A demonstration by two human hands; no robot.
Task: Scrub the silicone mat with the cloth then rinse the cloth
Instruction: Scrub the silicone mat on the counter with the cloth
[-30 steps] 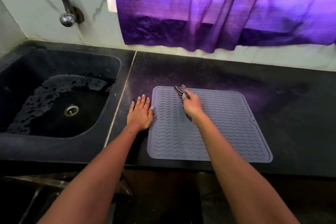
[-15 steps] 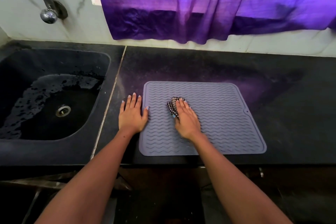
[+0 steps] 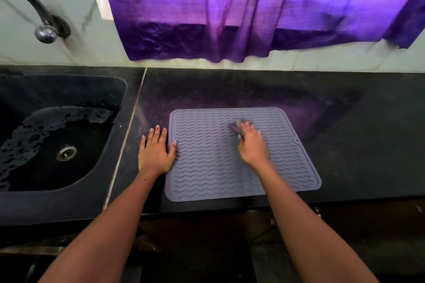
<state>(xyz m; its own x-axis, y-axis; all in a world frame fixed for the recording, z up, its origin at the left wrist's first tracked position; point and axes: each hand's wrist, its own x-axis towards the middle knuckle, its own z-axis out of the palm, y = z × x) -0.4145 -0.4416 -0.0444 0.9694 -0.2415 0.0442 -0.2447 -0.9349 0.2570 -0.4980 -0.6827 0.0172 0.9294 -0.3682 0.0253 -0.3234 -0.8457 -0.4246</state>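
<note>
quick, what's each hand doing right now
left hand: open, flat on the counter, thumb on the silicone mat edge
right hand: holding the cloth on the mat, blurred

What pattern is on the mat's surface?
Wavy raised lines across the grey mat, clear in the head view.

My mat [image 3: 207, 167] is grey with wavy ridges. My cloth [image 3: 235, 127] is dark-and-light checked. Counter [image 3: 345, 145] and sink [image 3: 69, 202] are black; curtain [image 3: 230, 7] is purple.
</note>
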